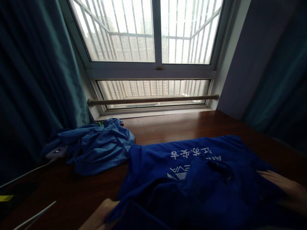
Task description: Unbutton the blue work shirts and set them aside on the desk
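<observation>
A dark blue T-shirt [192, 179] with white print lies spread on the brown wooden table [172, 127], print facing up and upside down to me. My left hand [102, 215] is at the bottom edge, fingers closed on the shirt's lower left edge. My right hand [285, 188] lies flat on the shirt's right side, fingers stretched out toward the middle.
A crumpled lighter blue garment [100, 147] sits at the left of the table. Beside it lies a small grey device [56, 152] with a white cable [24, 175]. Teal curtains [35, 80] hang on both sides of the barred window [153, 48].
</observation>
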`<state>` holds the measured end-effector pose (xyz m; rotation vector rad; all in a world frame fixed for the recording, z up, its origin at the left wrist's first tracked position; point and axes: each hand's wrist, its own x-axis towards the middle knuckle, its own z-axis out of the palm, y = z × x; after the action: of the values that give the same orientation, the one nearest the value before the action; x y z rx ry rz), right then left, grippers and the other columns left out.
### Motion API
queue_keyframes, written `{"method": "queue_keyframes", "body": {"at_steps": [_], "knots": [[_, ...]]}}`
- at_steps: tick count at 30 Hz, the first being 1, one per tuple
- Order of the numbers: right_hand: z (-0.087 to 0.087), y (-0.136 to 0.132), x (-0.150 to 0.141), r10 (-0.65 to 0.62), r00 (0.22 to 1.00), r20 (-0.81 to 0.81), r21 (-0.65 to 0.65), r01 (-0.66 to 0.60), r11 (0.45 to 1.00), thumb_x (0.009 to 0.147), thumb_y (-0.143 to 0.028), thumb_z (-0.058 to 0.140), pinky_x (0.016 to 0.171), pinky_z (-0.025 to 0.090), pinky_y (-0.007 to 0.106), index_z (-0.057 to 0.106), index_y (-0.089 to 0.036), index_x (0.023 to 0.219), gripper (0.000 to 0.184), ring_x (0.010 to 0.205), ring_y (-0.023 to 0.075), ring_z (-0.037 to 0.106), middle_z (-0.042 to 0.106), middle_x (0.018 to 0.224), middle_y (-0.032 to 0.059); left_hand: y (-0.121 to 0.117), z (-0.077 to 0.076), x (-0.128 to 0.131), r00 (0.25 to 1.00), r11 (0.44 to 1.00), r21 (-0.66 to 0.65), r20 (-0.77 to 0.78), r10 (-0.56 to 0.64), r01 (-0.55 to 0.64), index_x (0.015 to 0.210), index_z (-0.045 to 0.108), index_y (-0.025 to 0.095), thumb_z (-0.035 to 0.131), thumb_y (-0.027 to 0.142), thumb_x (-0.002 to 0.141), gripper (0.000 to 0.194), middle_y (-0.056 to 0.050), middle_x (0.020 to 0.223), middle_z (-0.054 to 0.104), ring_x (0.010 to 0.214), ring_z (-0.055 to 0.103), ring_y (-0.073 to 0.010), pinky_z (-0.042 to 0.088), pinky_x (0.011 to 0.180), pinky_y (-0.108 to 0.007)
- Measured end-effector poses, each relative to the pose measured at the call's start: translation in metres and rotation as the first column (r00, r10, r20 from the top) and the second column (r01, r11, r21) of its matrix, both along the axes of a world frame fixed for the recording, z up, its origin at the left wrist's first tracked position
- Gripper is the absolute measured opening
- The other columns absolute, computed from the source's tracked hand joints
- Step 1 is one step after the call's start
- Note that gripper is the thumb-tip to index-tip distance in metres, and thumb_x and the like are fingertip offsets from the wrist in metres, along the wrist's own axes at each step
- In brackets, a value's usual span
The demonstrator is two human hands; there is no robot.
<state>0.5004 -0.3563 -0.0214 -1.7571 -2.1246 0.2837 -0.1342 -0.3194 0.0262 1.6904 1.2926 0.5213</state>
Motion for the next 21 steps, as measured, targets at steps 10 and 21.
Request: {"method": "queue_keyframes", "body": {"at_steps": [10, 21], "knots": [[0.079, 0.126, -0.063, -0.008, 0.999, 0.033, -0.191, 0.014, 0.981, 0.068, -0.035, 0.051, 0.083, 0.044, 0.037, 0.066, -0.028, 0.087, 0.026, 0.093, 0.0291, 0.057, 0.066, 0.088, 0.0016, 0.104, 0.023, 0.04, 0.851, 0.934, -0.317, 0.434, 0.295, -0.162, 0.083, 0.062, 0.014, 0.059, 0.049, 0.066, 0.039, -0.007, 0.073, 0.066, 0.07, 0.06, -0.0208, 0.048, 0.067, -0.029], [0.084, 0.128, -0.075, 0.066, 0.978, 0.196, 0.039, -0.075, 0.996, 0.051, -0.046, 0.067, 0.092, 0.035, 0.038, 0.025, -0.017, 0.133, 0.097, 0.109, 0.0299, 0.046, 0.046, 0.124, 0.0113, 0.131, 0.018, 0.044, 0.65, 0.693, -0.666, 0.402, 0.645, -0.276, 0.092, 0.058, 0.014, 0.056, 0.041, 0.073, 0.034, -0.009, 0.077, 0.068, 0.074, 0.064, -0.0237, 0.053, 0.069, -0.034]]}}
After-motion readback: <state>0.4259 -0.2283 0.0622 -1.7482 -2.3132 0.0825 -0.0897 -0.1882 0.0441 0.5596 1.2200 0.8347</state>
